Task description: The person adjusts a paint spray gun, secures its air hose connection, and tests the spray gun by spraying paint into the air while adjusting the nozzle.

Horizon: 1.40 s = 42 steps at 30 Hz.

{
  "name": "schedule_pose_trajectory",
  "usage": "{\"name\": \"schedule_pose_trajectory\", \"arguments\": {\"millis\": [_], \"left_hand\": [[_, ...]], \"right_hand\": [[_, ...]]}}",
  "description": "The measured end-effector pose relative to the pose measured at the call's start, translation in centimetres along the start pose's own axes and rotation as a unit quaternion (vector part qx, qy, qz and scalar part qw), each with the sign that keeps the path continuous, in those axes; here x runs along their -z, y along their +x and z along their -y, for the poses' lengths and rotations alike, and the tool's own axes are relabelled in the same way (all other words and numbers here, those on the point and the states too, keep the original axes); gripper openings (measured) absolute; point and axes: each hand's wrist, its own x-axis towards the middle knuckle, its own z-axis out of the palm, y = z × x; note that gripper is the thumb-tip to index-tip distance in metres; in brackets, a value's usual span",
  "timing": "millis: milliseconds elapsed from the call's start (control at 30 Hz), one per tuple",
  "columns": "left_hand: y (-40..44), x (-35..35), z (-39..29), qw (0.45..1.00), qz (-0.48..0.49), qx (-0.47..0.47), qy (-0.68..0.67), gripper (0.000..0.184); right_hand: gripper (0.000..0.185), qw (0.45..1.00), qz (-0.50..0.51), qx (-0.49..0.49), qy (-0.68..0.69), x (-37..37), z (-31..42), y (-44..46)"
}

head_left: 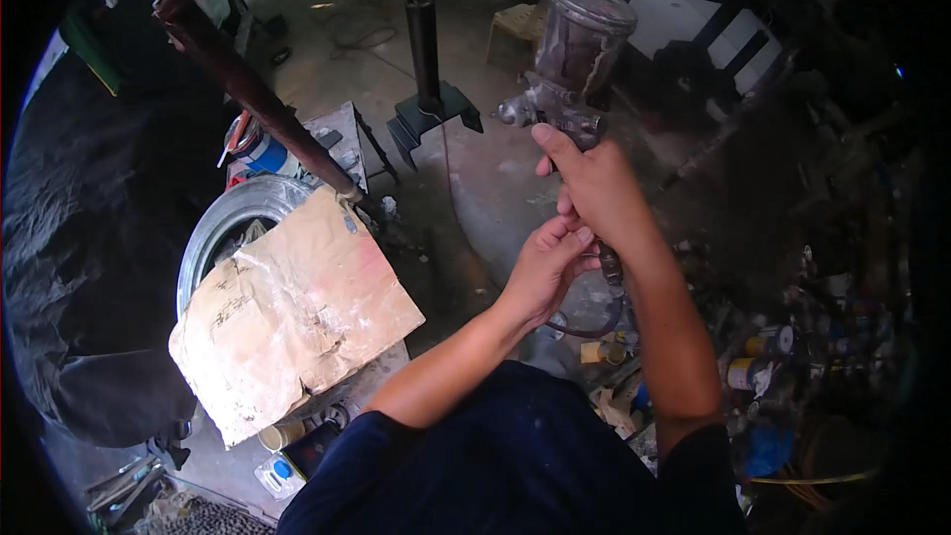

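Observation:
My right hand (599, 188) is wrapped round the handle of a paint spray gun (555, 104), with the thumb near the top of the grip. The gun's metal cup (589, 35) stands upright above its body, stained with paint, and the nozzle points left. Below, my left hand (550, 263) has its fingers curled at the lower end of the handle; exactly what they pinch is partly hidden. An air hose (594, 329) curves away under the hose fitting (611, 263). Beyond the gun hangs a black metal part (426, 74) with a flanged base.
At left, a creased sheet of cardboard (297, 307) leans over a tire (223, 228). A rusty metal post (263, 104) slants above it. Dark sheeting (89, 267) covers the far left. Cans (743, 372) and clutter crowd the right; a stool (515, 32) stands behind.

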Motion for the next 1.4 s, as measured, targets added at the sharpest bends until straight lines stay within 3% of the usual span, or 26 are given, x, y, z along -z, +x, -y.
{"name": "schedule_pose_trajectory", "arguments": {"millis": [267, 500, 767, 867, 1000, 1133, 1400], "left_hand": [[0.8, 0.5, -0.7, 1.000, -0.018, -0.001, 0.010, 0.020], [2.7, 1.1, 2.7, 0.997, 0.021, 0.071, 0.014, 0.025], [4.9, -1.2, 4.6, 0.968, 0.000, 0.123, 0.220, 0.033], [3.7, -0.1, 5.1, 0.928, -0.003, 0.154, 0.338, 0.032], [0.4, 1.9, 5.6, 0.910, -0.097, 0.156, 0.371, 0.031], [-2.1, 1.2, 5.9, 0.888, -0.214, 0.153, 0.378, 0.029], [-2.6, -1.1, 8.3, 0.868, -0.300, 0.129, 0.375, 0.027]], "right_hand": [[0.049, 0.998, 0.030, 0.024, 0.051, 0.0, -0.6, 1.6], [0.045, 0.999, -0.001, -0.043, 0.019, 3.1, -3.8, 2.4], [0.047, 0.990, 0.109, 0.056, -0.068, 10.0, -5.8, 6.0], [0.046, 0.973, 0.181, 0.130, -0.059, 12.3, -7.0, 8.5], [0.051, 0.940, 0.201, 0.241, -0.133, 14.4, -8.2, 11.8], [0.057, 0.921, 0.216, 0.274, -0.176, 15.5, -8.8, 13.7], [0.054, 0.887, 0.296, 0.301, -0.188, 16.1, -8.5, 16.4]]}}
